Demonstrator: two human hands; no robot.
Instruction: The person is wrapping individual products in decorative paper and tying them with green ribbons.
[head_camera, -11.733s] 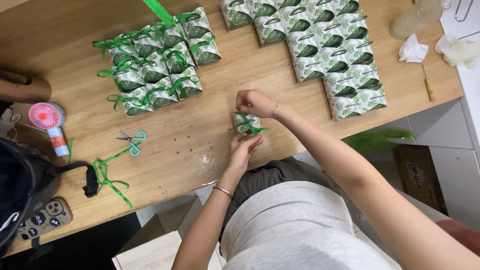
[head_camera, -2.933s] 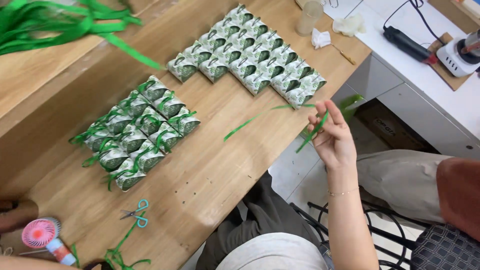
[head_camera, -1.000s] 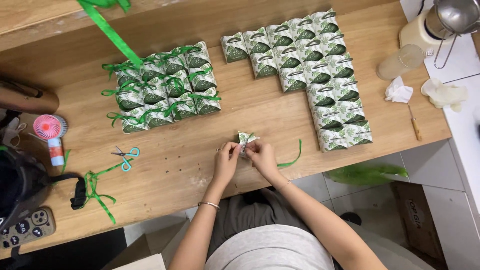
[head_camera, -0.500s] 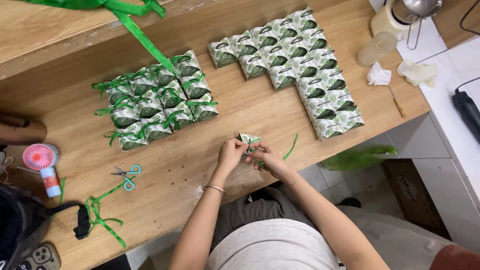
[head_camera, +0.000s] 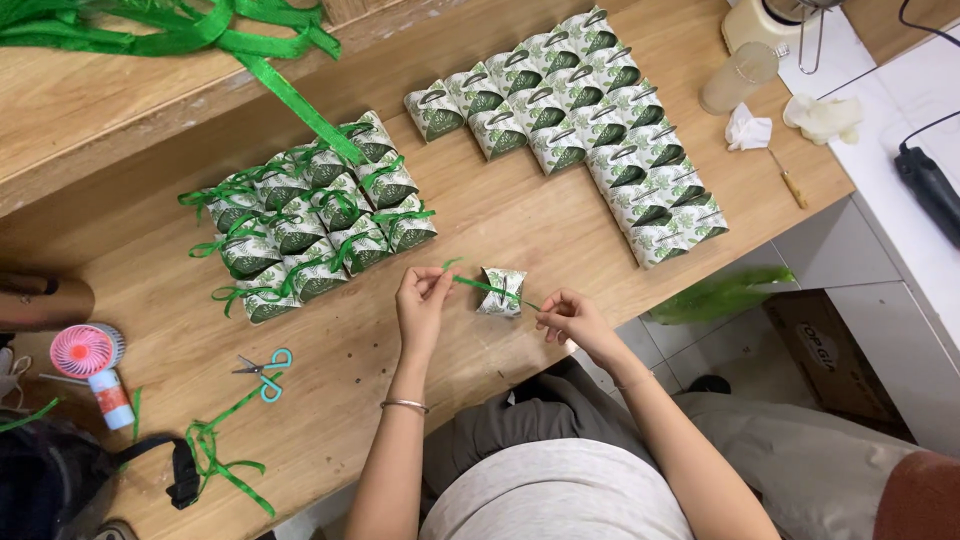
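Observation:
A small green-and-white patterned gift box (head_camera: 501, 292) stands on the wooden table (head_camera: 350, 370) near its front edge. A thin green ribbon (head_camera: 478, 286) runs across its top. My left hand (head_camera: 422, 303) pinches the ribbon's left end, just left of the box. My right hand (head_camera: 572, 318) pinches the right end, just right of the box. The ribbon is stretched between both hands.
A cluster of ribbon-tied boxes (head_camera: 312, 218) sits to the left, and rows of untied boxes (head_camera: 590, 130) to the right. Teal scissors (head_camera: 264, 364) and ribbon scraps (head_camera: 222, 462) lie at front left, by a pink fan (head_camera: 86, 351). A ribbon bundle (head_camera: 170, 25) rests on the raised shelf.
My hands have moved apart from the box top, drawing the ribbon ends out to either side. The view has shifted slightly.

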